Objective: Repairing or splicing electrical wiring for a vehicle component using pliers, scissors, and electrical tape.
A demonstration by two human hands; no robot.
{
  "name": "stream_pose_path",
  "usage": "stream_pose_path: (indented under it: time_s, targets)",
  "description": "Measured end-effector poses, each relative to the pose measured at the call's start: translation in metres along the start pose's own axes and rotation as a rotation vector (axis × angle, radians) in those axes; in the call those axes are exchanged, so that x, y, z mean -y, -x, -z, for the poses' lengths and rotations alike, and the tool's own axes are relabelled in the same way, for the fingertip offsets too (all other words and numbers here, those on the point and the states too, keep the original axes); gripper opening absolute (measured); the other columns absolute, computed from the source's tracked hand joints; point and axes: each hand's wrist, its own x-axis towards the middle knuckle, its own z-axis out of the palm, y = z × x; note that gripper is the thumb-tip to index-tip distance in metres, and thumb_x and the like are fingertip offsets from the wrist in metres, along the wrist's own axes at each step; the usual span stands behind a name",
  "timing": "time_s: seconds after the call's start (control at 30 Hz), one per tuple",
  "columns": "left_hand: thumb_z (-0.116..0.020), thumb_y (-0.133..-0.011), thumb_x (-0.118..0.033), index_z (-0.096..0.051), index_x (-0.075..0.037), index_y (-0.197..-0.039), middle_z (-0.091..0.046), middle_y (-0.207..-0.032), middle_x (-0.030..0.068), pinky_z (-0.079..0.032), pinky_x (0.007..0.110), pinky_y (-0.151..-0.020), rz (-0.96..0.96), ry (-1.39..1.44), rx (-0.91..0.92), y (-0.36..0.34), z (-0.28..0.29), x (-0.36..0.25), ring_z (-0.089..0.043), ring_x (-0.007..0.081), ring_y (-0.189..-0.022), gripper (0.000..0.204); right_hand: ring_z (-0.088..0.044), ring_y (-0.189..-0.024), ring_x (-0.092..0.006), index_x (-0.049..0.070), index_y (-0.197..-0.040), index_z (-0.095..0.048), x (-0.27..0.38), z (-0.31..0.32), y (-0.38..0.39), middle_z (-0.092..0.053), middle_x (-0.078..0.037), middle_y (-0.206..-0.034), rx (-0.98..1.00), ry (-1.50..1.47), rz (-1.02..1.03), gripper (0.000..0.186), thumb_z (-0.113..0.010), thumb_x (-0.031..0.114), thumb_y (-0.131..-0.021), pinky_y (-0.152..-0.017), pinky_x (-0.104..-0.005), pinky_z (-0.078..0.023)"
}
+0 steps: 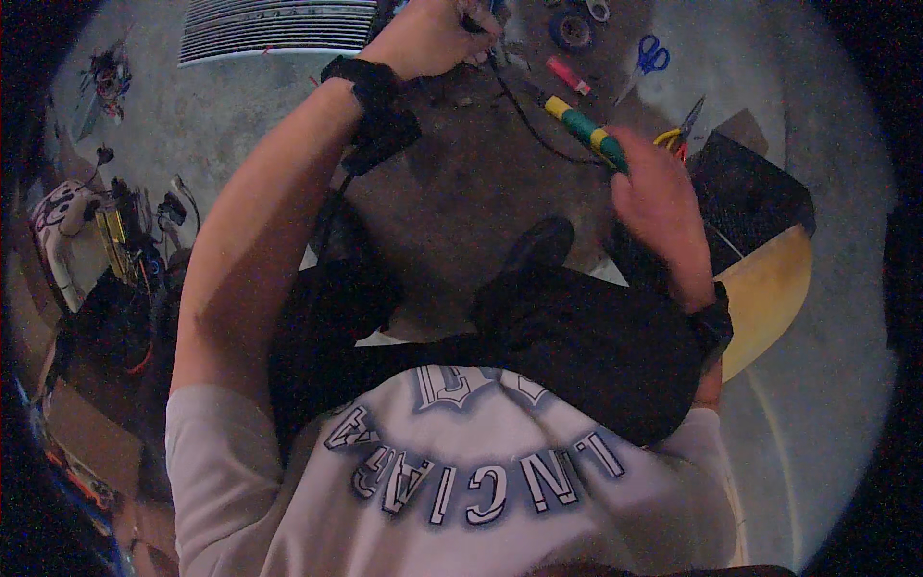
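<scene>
At the top centre, my left hand (444,37) has its fingers closed around a small dark object (479,19) that is partly hidden and too small to name. My right hand (654,192) grips the green-and-yellow handle of a tool (588,128), angled up and leftward toward my left hand; its tip is indistinct. A black cord (514,101) curves down from near my left hand toward the tool. A red-pink object (567,75), a roll of dark tape (572,32) and blue-handled scissors (650,56) lie close by on the floor (135,115).
A grey slatted metal piece (274,29) is at the upper left. Assorted tools and cables (120,231) crowd the left side, beside cardboard (91,423). Yellow-handled pliers (678,135), a black bag (755,188) and a curved tan board (769,298) lie at the right.
</scene>
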Motion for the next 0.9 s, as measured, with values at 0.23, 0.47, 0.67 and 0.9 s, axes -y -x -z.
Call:
stream_pose_path:
  time_s: [0.23, 0.47, 0.67, 0.9]
  targets:
    - [-0.064, -0.078, -0.003, -0.068, -0.003, -0.09, -0.068, -0.081, 0.0042, -0.052, 0.03, -0.072, 0.031, 0.046, 0.029, -0.002, -0.002, 0.003, -0.063, 0.0138, -0.074, 0.012, -0.066, -0.086, -0.0288, -0.001, -0.117, -0.051, -0.025, -0.016, -0.001, -0.063, -0.016, -0.098, 0.581, -1.329, -0.322, 0.046, -0.048, 0.002, -0.071, -0.065, -0.035, -0.056]
    - [-0.064, -0.08, -0.005, -0.068, -0.003, -0.089, -0.069, -0.081, 0.0064, -0.052, 0.031, -0.072, 0.014, -0.045, 0.007, 0.002, -0.001, -0.005, -0.064, 0.0162, -0.074, 0.011, -0.065, -0.093, -0.0373, -0.006, -0.116, -0.047, -0.022, -0.033, 0.0, -0.061, -0.026, -0.104, 0.734, -1.892, -0.421, 0.047, -0.049, -0.001, -0.069, -0.066, -0.0362, -0.058]
    - [-0.063, -0.079, -0.004, -0.069, -0.003, -0.089, -0.069, -0.081, 0.0076, -0.052, 0.031, -0.073, -0.048, -0.024, 0.01, 0.003, -0.004, -0.001, -0.065, 0.0172, -0.074, 0.012, -0.065, -0.094, -0.038, -0.007, -0.117, -0.045, -0.023, -0.043, -0.003, -0.06, -0.027, -0.108, 0.792, -1.968, -0.32, 0.049, -0.049, 0.0, -0.069, -0.067, -0.0375, -0.058]
    - [-0.063, -0.081, -0.006, -0.069, -0.004, -0.091, -0.069, -0.083, 0.0077, -0.052, 0.03, -0.074, -0.035, -0.084, 0.066, 0.002, -0.001, -0.003, -0.066, 0.0178, -0.076, 0.012, -0.065, -0.094, -0.0368, -0.005, -0.12, -0.043, -0.026, -0.055, -0.002, -0.06, -0.027, -0.108, 0.779, -1.999, -0.307, 0.05, -0.051, 0.002, -0.071, -0.067, -0.0352, -0.058]
